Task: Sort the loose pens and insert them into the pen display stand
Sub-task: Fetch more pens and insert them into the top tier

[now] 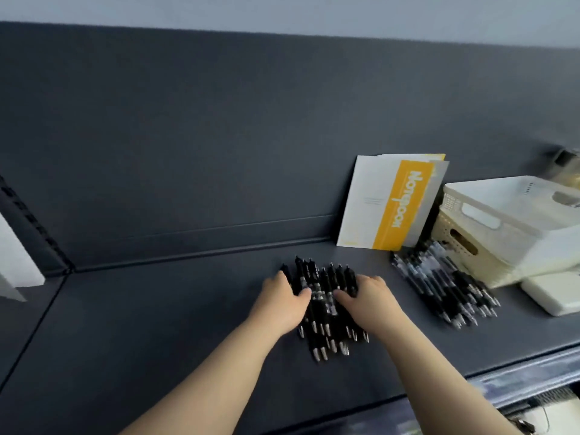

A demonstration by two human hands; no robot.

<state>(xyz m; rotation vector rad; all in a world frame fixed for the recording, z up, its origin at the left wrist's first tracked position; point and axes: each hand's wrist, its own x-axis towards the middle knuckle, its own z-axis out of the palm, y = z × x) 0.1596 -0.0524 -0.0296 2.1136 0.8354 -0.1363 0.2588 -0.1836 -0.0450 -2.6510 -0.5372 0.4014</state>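
A bunch of several black pens (323, 309) lies on the dark grey shelf (157, 340), tips pointing toward me. My left hand (282, 301) grips the bunch from its left side and my right hand (365, 298) grips it from the right, thumbs on top of the pens. A second heap of black and clear pens (445, 287) lies to the right. No pen display stand is in view.
A white and yellow notebook (392, 202) leans on the back panel. Stacked cream plastic baskets (502, 221) and a white lid (555, 293) stand at the far right. The shelf's front edge (518, 378) runs at lower right. A white object (15, 268) sits at the left.
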